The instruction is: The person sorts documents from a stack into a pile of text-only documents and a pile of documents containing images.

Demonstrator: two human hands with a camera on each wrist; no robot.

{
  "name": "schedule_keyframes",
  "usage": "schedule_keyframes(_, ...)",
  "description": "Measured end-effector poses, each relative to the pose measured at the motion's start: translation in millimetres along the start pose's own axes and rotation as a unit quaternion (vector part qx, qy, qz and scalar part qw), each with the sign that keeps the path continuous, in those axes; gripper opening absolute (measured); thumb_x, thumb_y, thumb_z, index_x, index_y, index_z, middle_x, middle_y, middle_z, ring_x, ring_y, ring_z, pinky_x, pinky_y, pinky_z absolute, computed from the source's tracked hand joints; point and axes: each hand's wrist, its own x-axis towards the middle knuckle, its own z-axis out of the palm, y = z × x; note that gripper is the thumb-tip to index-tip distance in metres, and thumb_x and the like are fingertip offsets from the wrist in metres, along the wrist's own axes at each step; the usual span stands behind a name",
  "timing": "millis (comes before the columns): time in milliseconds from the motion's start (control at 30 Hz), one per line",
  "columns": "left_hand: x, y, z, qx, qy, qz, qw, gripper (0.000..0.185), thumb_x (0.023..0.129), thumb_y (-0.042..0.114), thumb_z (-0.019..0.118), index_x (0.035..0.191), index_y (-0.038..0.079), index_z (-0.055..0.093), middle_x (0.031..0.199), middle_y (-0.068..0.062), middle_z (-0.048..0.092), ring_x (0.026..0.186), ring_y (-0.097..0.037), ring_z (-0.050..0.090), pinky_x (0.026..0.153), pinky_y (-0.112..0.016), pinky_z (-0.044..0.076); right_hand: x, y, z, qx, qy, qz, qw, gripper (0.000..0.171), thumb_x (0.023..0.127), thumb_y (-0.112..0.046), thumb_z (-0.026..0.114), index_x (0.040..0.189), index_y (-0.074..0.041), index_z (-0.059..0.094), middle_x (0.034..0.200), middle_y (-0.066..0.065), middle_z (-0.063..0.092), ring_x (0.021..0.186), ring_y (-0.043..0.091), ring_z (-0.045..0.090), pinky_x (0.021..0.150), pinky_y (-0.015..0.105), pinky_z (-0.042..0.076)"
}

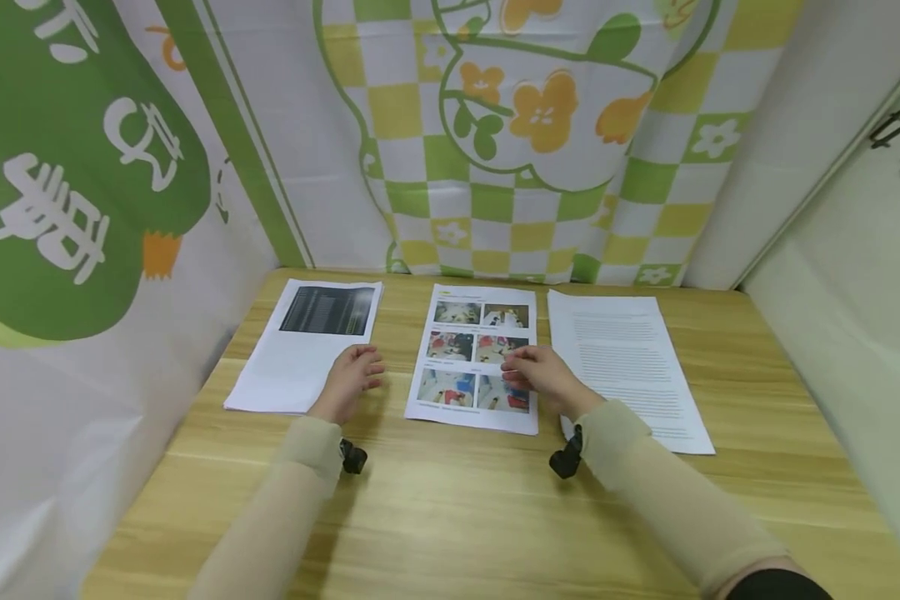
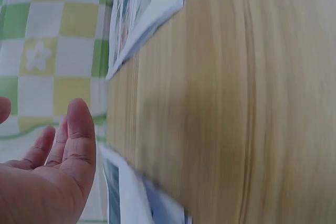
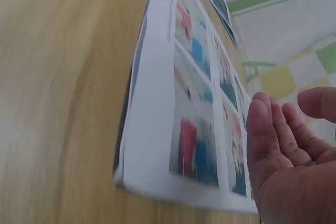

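Three paper stacks lie along the wooden table's point(image 1: 450, 517) back edge. The right hand point(image 1: 543, 379), fingers loose, rests on the photo sheets point(image 1: 476, 354). The left hand point(image 1: 351, 379), fingers loose, rests on the dark-picture sheets point(image 1: 300, 350). Both hold nothing.

Wooden table point(image 1: 450, 517), light grain, set against fabric-draped walls. Lying flat on it, three paper stacks in a row along the far side:
- left: stack of sheets topped by a dark printed block point(image 1: 307, 343);
- middle: stack with six colour photos in a grid point(image 1: 474, 357), just apart from the left one;
- right: text-only printed stack point(image 1: 630, 362), close beside the middle one.
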Motion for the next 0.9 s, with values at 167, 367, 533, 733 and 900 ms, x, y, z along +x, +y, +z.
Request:
schedule_keyframes(167, 2.7, 3.5, -28.1, 0.011, 0.026, -0.011, 0.9995, 0.049, 0.110, 0.016, 0.041, 0.151, -0.010, 0.034, 0.147, -0.028, 0.044, 0.133, -0.039, 0.049, 0.107, -0.044, 0.047, 4, -11, 25, 0.009, -0.020, 0.005, 1.000, 0.035, 0.109, -0.012, 0.050, 0.135, 0.011, 0.054, 0.130, 0.024, 0.064, 0.108, 0.027, 0.069, 0.087, 0.032, 0.058)
schedule_keyframes(367, 0.7, 12.8, -62.0, 0.047, 0.038, -0.047, 0.9971, 0.066, 0.111, 0.039, 0.035, 0.156, -0.008, 0.026, 0.153, -0.028, 0.039, 0.138, -0.040, 0.045, 0.109, -0.046, 0.045, 7, -19, 61, 0.025, -0.050, -0.004, 0.998, 0.036, 0.109, -0.014, 0.052, 0.135, 0.010, 0.054, 0.130, 0.026, 0.062, 0.114, 0.033, 0.066, 0.091, 0.035, 0.058)
schedule_keyframes(533, -4.9, 18.0, -88.7, 0.072, 0.041, -0.065, 0.9944, 0.080, 0.108, 0.054, 0.028, 0.158, -0.008, 0.021, 0.156, -0.030, 0.036, 0.140, -0.041, 0.042, 0.109, -0.048, 0.044, 13, -23, 87, 0.039, -0.068, 0.000, 0.997, 0.036, 0.108, -0.015, 0.053, 0.134, 0.010, 0.054, 0.128, 0.027, 0.063, 0.116, 0.040, 0.064, 0.096, 0.044, 0.056)
schedule_keyframes(733, -5.4, 19.2, -118.0, 0.116, 0.064, -0.065, 0.9890, 0.077, 0.109, 0.048, 0.030, 0.159, -0.009, 0.019, 0.156, -0.031, 0.033, 0.139, -0.042, 0.041, 0.107, -0.046, 0.045, 21, -27, 115, 0.058, -0.084, 0.005, 0.995, 0.033, 0.108, -0.011, 0.051, 0.132, 0.011, 0.055, 0.125, 0.024, 0.064, 0.105, 0.031, 0.067, 0.099, 0.042, 0.055)
schedule_keyframes(900, -5.5, 12.7, -141.7, 0.165, 0.103, -0.061, 0.9790, 0.070, 0.108, 0.039, 0.038, 0.155, -0.012, 0.027, 0.152, -0.030, 0.037, 0.132, -0.038, 0.044, 0.103, -0.042, 0.046, 28, -26, 138, 0.075, -0.090, 0.009, 0.993, 0.029, 0.106, -0.007, 0.051, 0.129, 0.011, 0.056, 0.124, 0.023, 0.063, 0.098, 0.019, 0.066, 0.096, 0.037, 0.056)
